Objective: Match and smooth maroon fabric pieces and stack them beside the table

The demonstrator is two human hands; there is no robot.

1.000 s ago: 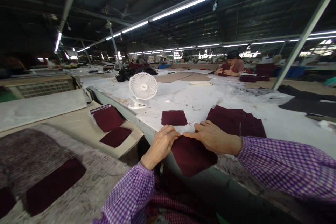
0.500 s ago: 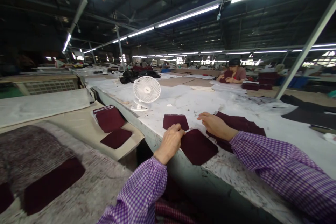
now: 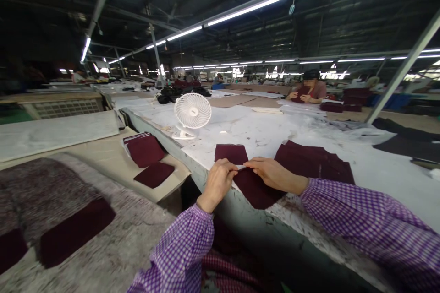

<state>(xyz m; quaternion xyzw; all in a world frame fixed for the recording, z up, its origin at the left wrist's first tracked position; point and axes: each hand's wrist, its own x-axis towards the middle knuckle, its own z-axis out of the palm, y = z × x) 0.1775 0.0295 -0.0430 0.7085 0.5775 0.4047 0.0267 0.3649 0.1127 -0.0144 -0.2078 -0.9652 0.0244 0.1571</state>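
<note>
A dark maroon fabric piece [image 3: 257, 192] with angled corners lies at the near edge of the white-covered table. My left hand [image 3: 219, 182] is closed, thumb and fingers pinching that piece at its upper left corner. Reaching in from the right, my right hand [image 3: 275, 175] has its fingers together and their tips on the same piece's top edge, close to the left fingertips. Just beyond both hands rests a smaller maroon piece [image 3: 231, 153]. To the right, partly behind my right hand, is a spread stack of maroon pieces [image 3: 314, 161].
A white fan [image 3: 193, 111] stands on the table [image 3: 237, 123]. On a lower surface at left are a stack of maroon pieces [image 3: 144, 149] and a single piece [image 3: 154, 174]. Another maroon piece [image 3: 75, 233] lies nearer. Across the table, a person [image 3: 311, 89] holds maroon fabric.
My right hand has moved left and down onto the piece's top edge, its fingers closing together beside the left hand. My left hand keeps its pinch. The view has shifted slightly.
</note>
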